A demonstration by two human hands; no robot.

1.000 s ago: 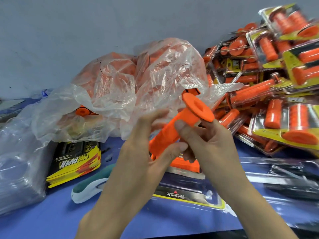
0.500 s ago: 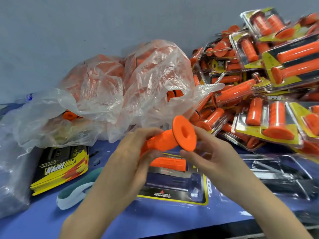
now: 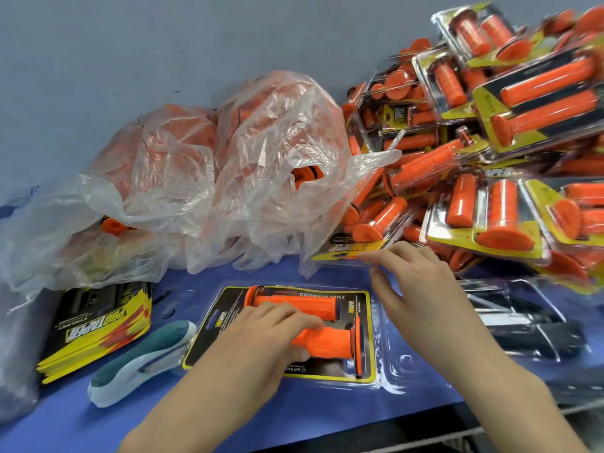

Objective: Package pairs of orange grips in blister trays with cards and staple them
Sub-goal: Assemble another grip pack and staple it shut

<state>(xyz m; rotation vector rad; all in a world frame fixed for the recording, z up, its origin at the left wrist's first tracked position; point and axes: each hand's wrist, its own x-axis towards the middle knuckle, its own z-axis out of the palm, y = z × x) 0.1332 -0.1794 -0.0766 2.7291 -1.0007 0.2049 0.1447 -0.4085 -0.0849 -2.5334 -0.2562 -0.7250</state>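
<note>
At the upper right of the frame a heap of finished clear blister packs with orange grips on yellow-and-black cards [image 3: 510, 132] rises against the grey wall and spills toward the centre, its nearest pack touching the fingertips of the right hand. Left of it, crumpled clear plastic bags of loose orange grips [image 3: 228, 165] fill the middle, partly veiling their contents so that no count can be made. At the lower left lie a stack of yellow-and-black printed cards [image 3: 94, 328] and, just beside it, a teal-and-white stapler [image 3: 140, 361]. More clear empty blister trays [image 3: 523, 322] sit at the right, glare making their outlines hard to read. On the blue worktop [image 3: 65, 426], in the lower centre, lies the open clear blister tray with its black-and-yellow card [image 3: 362, 338]; the far orange rubber grip [image 3: 294, 304] rests in its upper cavity. The left hand [image 3: 261, 341] presses down on the near orange rubber grip [image 3: 327, 343], fingers flat over it and hiding its left end. The right hand [image 3: 421, 299] hovers loosely spread above the tray's right edge, its grip wide and holding nothing.
</note>
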